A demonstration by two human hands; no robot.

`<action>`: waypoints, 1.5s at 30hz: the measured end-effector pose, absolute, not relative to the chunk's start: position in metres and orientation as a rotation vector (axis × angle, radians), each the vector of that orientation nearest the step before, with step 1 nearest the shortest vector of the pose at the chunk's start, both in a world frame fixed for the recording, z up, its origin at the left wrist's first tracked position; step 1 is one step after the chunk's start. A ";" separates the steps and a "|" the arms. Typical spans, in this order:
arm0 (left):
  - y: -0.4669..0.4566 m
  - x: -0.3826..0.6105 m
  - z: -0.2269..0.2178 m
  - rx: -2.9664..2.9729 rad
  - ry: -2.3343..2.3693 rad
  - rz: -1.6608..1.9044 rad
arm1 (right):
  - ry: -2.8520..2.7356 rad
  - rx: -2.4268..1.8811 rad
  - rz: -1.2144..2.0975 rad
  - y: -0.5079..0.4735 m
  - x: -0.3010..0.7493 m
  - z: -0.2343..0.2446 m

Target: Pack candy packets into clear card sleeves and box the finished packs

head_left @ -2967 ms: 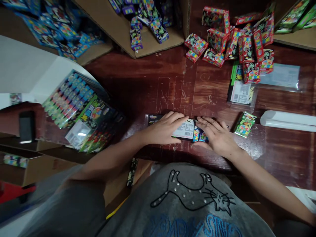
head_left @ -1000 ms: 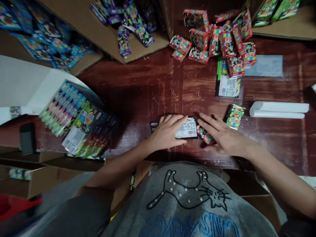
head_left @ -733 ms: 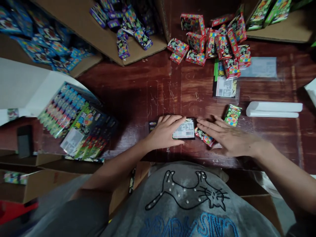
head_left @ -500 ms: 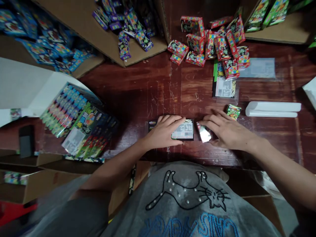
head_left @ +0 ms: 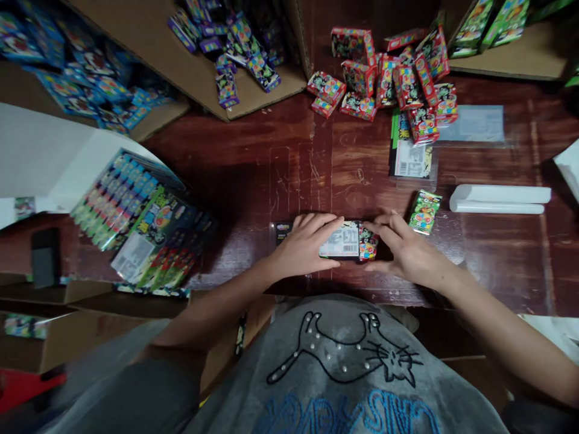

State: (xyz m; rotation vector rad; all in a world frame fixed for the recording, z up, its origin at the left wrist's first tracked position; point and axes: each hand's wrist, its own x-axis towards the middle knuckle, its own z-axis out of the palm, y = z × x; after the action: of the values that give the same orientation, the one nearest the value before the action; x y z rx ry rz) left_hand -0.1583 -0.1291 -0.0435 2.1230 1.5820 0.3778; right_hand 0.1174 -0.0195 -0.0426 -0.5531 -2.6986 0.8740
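In the head view, my left hand (head_left: 305, 246) grips a flat black pack with a white label (head_left: 344, 241), thumb on the near edge and fingers along the far one. Clear plastic shows around the pack's left end. A small red printed box (head_left: 368, 244) sits at the pack's right end, its colourful face up. My right hand (head_left: 414, 250) holds that box at its right side, fingers at the far edge and thumb near the close edge. Just beyond the right hand lies a small green box (head_left: 425, 212).
Small red boxes (head_left: 408, 87) are heaped at the back, partly over another labelled pack (head_left: 412, 160). White rolled film (head_left: 500, 199) lies at right. Stacked finished-looking packs (head_left: 154, 223) stand at left. Cardboard cartons (head_left: 253, 107) of purple and blue boxes line the back left.
My right hand has brought the red box left against the pack's end; its printed face shows instead of a shiny, pale one. More of the green box is uncovered.
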 end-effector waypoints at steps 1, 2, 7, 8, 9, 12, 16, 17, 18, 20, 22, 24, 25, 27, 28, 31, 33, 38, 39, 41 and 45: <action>-0.129 -0.157 -0.044 2.121 1.571 0.375 | -2.690 -0.535 0.910 -0.025 0.117 -0.045; -0.128 -0.155 -0.046 2.118 1.567 0.377 | -2.671 -0.531 0.949 -0.030 0.116 -0.047; -0.126 -0.153 -0.049 2.120 1.605 0.400 | -2.594 -0.595 1.041 -0.035 0.127 -0.047; -0.125 -0.153 -0.050 2.122 1.612 0.398 | -2.599 -0.662 0.947 -0.029 0.134 -0.044; -0.124 -0.153 -0.050 2.124 1.615 0.397 | -2.613 -0.760 0.813 -0.020 0.143 -0.041; -0.121 -0.152 -0.049 2.124 1.608 0.405 | -2.684 -1.045 0.409 0.009 0.168 -0.032; -0.115 -0.148 -0.047 2.128 1.595 0.412 | -2.796 -0.999 0.438 0.021 0.170 -0.025; -0.114 -0.147 -0.046 2.125 1.589 0.412 | -2.811 -0.938 0.526 0.019 0.164 -0.024; -0.113 -0.146 -0.045 2.120 1.579 0.413 | -2.819 -0.869 0.620 0.016 0.158 -0.024; -0.113 -0.145 -0.045 2.112 1.552 0.410 | -2.817 -0.732 0.772 0.009 0.144 -0.026; -0.113 -0.146 -0.046 2.114 1.540 0.412 | -2.797 -0.647 0.836 0.005 0.133 -0.032; -0.113 -0.147 -0.048 2.120 1.554 0.416 | -2.778 -0.603 0.854 0.006 0.128 -0.039; -0.113 -0.148 -0.049 2.122 1.564 0.419 | -2.770 -0.582 0.858 0.007 0.127 -0.043; -0.112 -0.148 -0.050 2.121 1.577 0.419 | -2.754 -0.544 0.866 0.012 0.129 -0.048; -0.111 -0.148 -0.050 2.119 1.578 0.417 | -2.745 -0.533 0.865 0.015 0.131 -0.050; -0.110 -0.147 -0.049 2.109 1.583 0.410 | -2.719 -0.568 0.798 0.022 0.138 -0.053; -0.110 -0.145 -0.048 2.096 1.619 0.407 | -2.699 -0.601 0.729 0.023 0.140 -0.053; -0.110 -0.140 -0.048 2.079 1.666 0.385 | -2.732 -0.522 0.777 0.013 0.135 -0.054; -0.110 -0.138 -0.048 2.080 1.646 0.380 | -2.742 -0.484 0.815 0.010 0.134 -0.053; -0.110 -0.134 -0.048 2.068 1.628 0.396 | -2.737 -0.451 0.890 0.006 0.132 -0.051; -0.108 -0.116 -0.043 1.869 1.829 0.601 | -2.459 -0.806 0.888 -0.005 0.127 -0.048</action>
State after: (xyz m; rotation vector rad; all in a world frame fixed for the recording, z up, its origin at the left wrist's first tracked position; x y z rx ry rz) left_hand -0.1164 -0.1078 -0.0431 1.8694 1.8286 0.6006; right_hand 0.1275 -0.0046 -0.0483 -0.8055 -2.4590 0.8885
